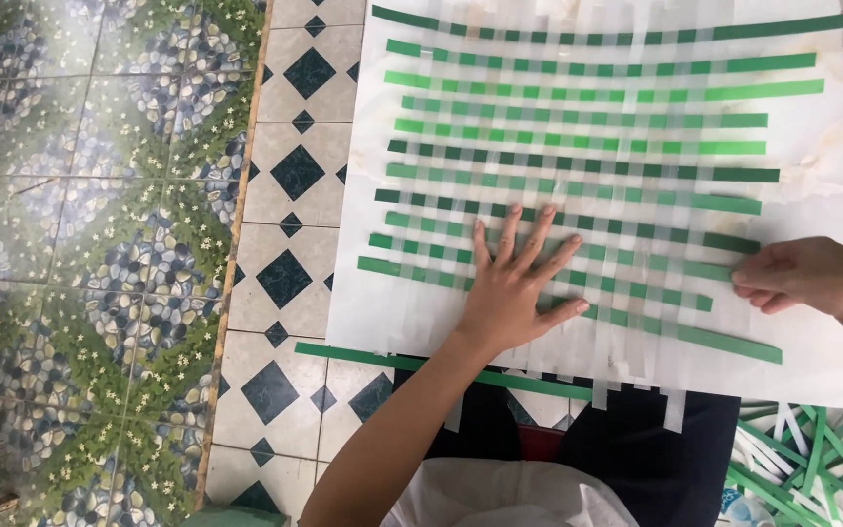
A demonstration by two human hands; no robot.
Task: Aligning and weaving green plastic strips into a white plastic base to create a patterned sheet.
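Pebble-and-flower floor tiles (80,224) fill the left, meeting white tiles with dark diamonds (290,195). Next comes the white sheet (382,293), cut into vertical slits and woven through with green paper strips (578,146). One loose green strip (363,356) lies along its near edge. The left hand (514,283) presses flat on the weave, fingers spread wide, gripping nothing. Farther right, the right hand (807,278) seems to pinch the end of a low strip at the sheet's right side, fingers curled close. Spare strips (792,459) are piled at the lower right.
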